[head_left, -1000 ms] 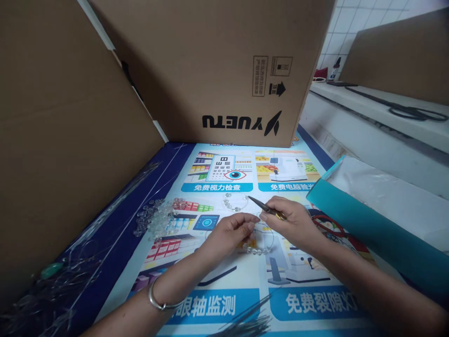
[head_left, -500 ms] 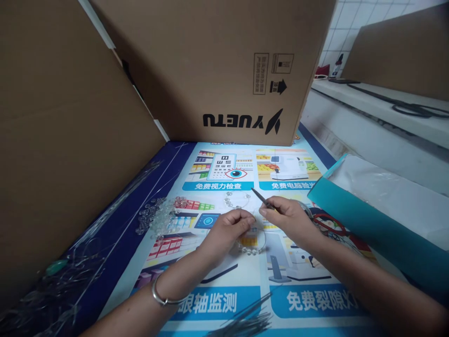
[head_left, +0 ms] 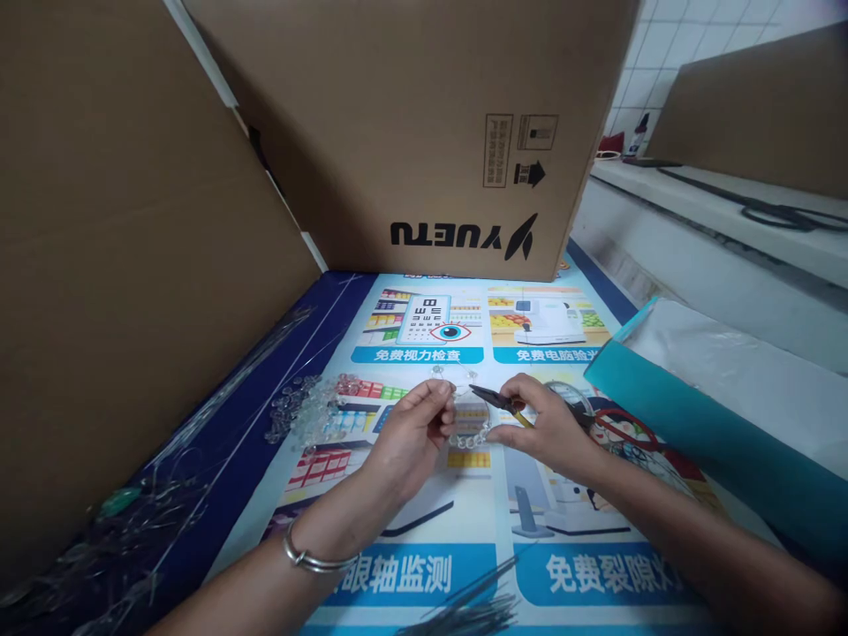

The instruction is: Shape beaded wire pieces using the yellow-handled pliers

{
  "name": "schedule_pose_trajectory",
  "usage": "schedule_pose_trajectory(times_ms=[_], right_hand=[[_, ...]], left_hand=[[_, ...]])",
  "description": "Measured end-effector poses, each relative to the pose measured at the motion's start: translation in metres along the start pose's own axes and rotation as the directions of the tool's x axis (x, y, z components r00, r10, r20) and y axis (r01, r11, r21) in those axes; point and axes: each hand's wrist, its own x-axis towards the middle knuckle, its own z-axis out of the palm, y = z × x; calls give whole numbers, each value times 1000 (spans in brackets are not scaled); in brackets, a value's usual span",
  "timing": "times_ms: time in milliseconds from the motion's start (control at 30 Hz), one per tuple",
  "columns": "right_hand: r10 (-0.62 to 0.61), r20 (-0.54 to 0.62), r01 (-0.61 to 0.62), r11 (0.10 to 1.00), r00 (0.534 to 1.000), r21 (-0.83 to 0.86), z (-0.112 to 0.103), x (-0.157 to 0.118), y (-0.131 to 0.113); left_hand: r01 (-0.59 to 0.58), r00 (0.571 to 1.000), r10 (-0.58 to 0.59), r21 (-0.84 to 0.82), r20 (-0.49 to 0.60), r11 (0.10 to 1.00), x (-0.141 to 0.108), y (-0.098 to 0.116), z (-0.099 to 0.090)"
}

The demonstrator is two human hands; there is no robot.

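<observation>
My left hand, with a silver bangle on the wrist, pinches a thin wire ring strung with clear beads. The ring hangs between my two hands. My right hand is closed around pliers with dark jaws and a yellow grip; their tips point left, close to my left fingertips. Just behind, another beaded loop lies partly hidden on the printed sheet. A pile of clear beads rests to the left of my left hand.
Large cardboard panels stand at the back and left. A teal box with a white lining lies at the right, beside red-handled tools. Cut wires lie at the front, and a tangle of clear strands at the left.
My left hand has shifted slightly left and up, lifting the beaded ring. The pliers have turned to point more leftward, toward the ring. The view has shifted slightly.
</observation>
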Motion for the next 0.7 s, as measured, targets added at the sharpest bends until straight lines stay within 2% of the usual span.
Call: schedule_pose_trajectory(times_ms=[367, 500, 700], right_hand=[[35, -77, -25, 990, 996, 136, -4, 1, 5], [58, -122, -34, 981, 991, 190, -3, 4, 6], [166, -90, -132, 944, 982, 303, 0, 7, 1]], left_hand=[[106, 994, -103, -102, 31, 989, -5, -8, 4], [166, 984, -161, -69, 70, 984, -11, -13, 9], [239, 965, -237, -5, 109, 971, -17, -21, 14]])
